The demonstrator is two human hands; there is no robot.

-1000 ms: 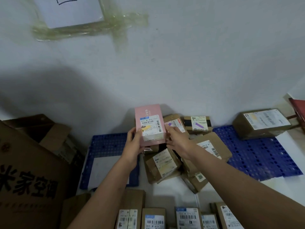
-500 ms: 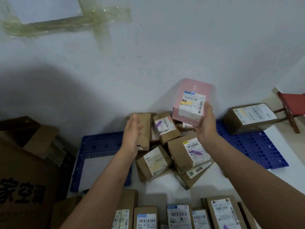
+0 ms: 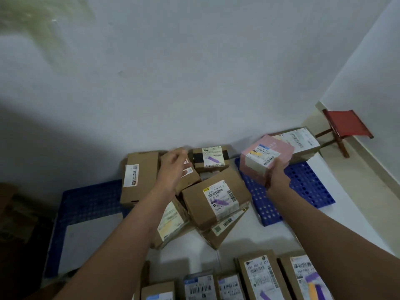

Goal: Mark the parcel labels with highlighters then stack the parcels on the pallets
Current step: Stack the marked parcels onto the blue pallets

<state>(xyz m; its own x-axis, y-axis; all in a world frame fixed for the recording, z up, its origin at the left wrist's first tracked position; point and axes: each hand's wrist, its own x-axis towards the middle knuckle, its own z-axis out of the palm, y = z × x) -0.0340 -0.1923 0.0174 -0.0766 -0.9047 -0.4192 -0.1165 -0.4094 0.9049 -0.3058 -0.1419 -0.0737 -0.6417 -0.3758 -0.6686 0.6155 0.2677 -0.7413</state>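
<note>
1. We find the right hand (image 3: 277, 177) grasping the pink parcel (image 3: 265, 162) from below, fingers curled round its near lower edge; the parcel is held tilted in the air, its white label with a yellow mark facing up.
2. Directly beneath and beyond that hand lies the right blue pallet (image 3: 303, 191). On the pallet's far end, just behind the pink parcel, rests a large brown parcel (image 3: 303, 141) with a white label.
3. We find the left hand (image 3: 173, 169) released, fingers relaxed, holding nothing, hovering over a loose heap of brown parcels (image 3: 214, 200).
4. Between the two hands, the heap's uppermost parcel shows a label with a purple mark; a smaller parcel (image 3: 211, 159) beyond the left hand bears one too.
5. Left of the left forearm lies the left blue pallet (image 3: 86, 204), carrying a white sheet (image 3: 91, 243).
6. Nearer than both hands, a row of labelled parcels (image 3: 262, 278) runs along the bottom edge.
7. Beyond the right hand, by the corner of the walls, stands a red stool (image 3: 346, 126).
</note>
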